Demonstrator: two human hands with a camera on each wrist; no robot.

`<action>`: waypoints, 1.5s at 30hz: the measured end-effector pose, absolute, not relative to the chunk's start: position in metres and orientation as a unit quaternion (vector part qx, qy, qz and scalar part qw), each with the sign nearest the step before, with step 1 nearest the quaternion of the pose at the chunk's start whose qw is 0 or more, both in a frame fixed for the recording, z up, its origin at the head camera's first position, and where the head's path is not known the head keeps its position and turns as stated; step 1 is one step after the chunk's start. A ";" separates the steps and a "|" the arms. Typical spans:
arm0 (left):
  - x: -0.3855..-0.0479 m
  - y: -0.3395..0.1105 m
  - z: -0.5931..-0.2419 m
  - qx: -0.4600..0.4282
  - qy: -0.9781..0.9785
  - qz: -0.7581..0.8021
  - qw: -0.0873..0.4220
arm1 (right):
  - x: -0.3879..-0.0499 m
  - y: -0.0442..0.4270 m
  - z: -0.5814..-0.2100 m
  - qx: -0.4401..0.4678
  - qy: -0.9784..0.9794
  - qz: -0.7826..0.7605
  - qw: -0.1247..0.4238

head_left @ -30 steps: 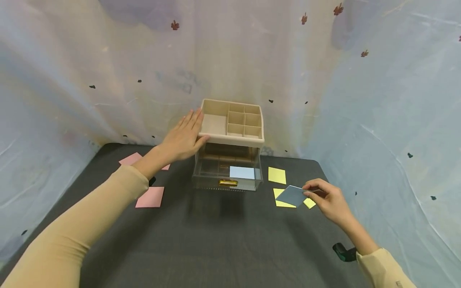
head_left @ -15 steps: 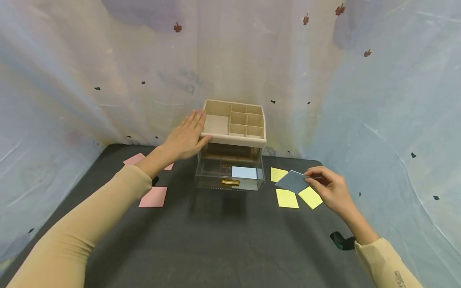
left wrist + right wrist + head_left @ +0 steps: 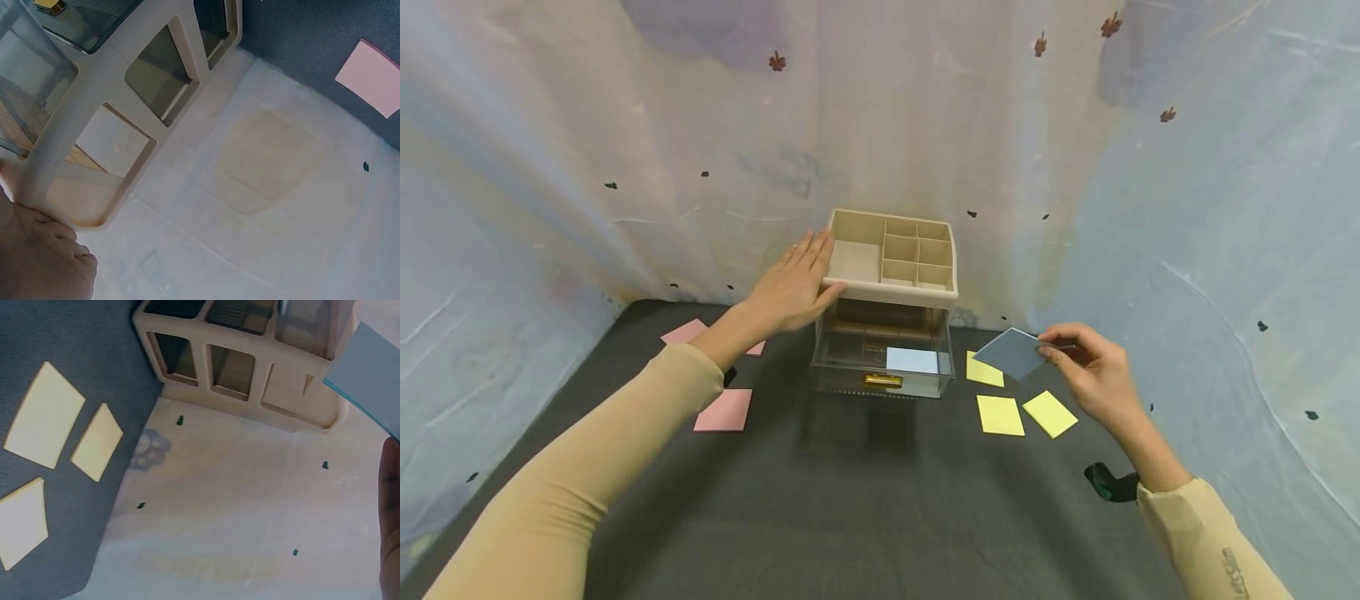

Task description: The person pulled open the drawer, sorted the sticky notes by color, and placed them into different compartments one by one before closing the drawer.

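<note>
At 8–9 o'clock from the beige desktop organizer (image 3: 891,292), pink note pads (image 3: 724,410) are lying. Left hand (image 3: 788,286), fingers straight and together, thumb apart, is resting against its 9 o'clock side. Light-blue pad (image 3: 912,360) is lying inside the clear, gold-handled drawer (image 3: 925,384). Near 4 o'clock: yellow note pads (image 3: 1000,415); between 3 and 4, right hand (image 3: 1099,368) is pinching a blue note pad (image 3: 1011,352). Right sleeve (image 3: 1195,521) is bearing blurred lettering (image 3: 1234,573).
</note>
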State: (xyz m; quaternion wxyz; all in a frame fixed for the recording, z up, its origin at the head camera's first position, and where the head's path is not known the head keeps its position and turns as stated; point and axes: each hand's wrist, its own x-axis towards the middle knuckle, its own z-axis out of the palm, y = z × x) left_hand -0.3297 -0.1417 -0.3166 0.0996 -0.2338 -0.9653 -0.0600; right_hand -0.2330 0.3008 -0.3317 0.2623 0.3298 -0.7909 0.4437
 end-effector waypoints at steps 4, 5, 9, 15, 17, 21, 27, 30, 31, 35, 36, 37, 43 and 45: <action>-0.331 -0.142 -0.317 -0.236 -0.965 -0.061 0.101 | -0.235 0.295 -0.325 0.335 -0.783 0.446 0.276; -0.331 -0.142 -0.317 -0.236 -0.965 -0.061 0.101 | -0.236 0.294 -0.323 0.334 -0.783 0.444 0.280; -0.330 -0.141 -0.316 -0.235 -0.965 -0.060 0.103 | -0.238 0.288 -0.316 0.331 -0.786 0.429 0.297; -0.330 -0.141 -0.317 -0.235 -0.964 -0.060 0.106 | -0.240 0.276 -0.304 0.332 -0.787 0.423 0.304; -0.331 -0.141 -0.318 -0.234 -0.964 -0.060 0.107 | -0.242 0.272 -0.300 0.335 -0.785 0.425 0.301; -0.331 -0.141 -0.319 -0.234 -0.964 -0.061 0.110 | -0.245 0.263 -0.295 0.345 -0.782 0.428 0.294; -0.330 -0.141 -0.318 -0.234 -0.964 -0.060 0.107 | -0.251 0.248 -0.288 0.361 -0.774 0.439 0.280; -0.329 -0.140 -0.317 -0.234 -0.964 -0.062 0.106 | -0.254 0.239 -0.284 0.369 -0.771 0.440 0.276; -0.329 -0.140 -0.317 -0.234 -0.964 -0.062 0.107 | -0.255 0.236 -0.282 0.372 -0.771 0.439 0.274; -0.329 -0.141 -0.317 -0.231 -0.965 -0.061 0.104 | -0.261 0.224 -0.279 0.383 -0.772 0.432 0.266; -0.329 -0.141 -0.316 -0.231 -0.966 -0.060 0.103 | -0.263 0.220 -0.278 0.386 -0.772 0.431 0.263; -0.329 -0.141 -0.316 -0.230 -0.966 -0.059 0.103 | -0.264 0.217 -0.278 0.388 -0.772 0.430 0.261; -0.328 -0.142 -0.314 -0.229 -0.967 -0.057 0.099 | -0.272 0.200 -0.278 0.409 -0.773 0.419 0.243; -0.328 -0.142 -0.314 -0.228 -0.967 -0.056 0.099 | -0.273 0.194 -0.278 0.418 -0.774 0.414 0.235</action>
